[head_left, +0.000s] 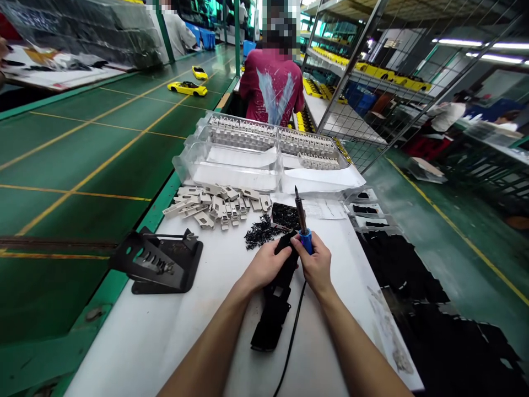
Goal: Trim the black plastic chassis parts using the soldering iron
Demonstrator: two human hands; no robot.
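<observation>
My left hand [264, 263] is closed around the upper part of a long black plastic part [273, 314], whose lower end reaches down over the white tabletop. In my right hand [316, 264] is a soldering iron [305, 234] with a blue handle, its dark tip pointing up and away from me. The right thumb and fingers are also close to the black part's upper end; whether they press on it I cannot tell. The iron's black cord [292, 342] runs down toward me. Just beyond my hands, small black pieces [262, 231] lie in a heap beside a filled box [285, 215].
Pale grey plastic parts [223, 205] are piled behind the black pieces. A black metal iron stand [165, 264] is at left. Clear trays [276, 179] hold rows of pale parts at the back. Black parts [407, 270] lie along the right. A person [273, 82] sits ahead, beside a green conveyor [124, 132].
</observation>
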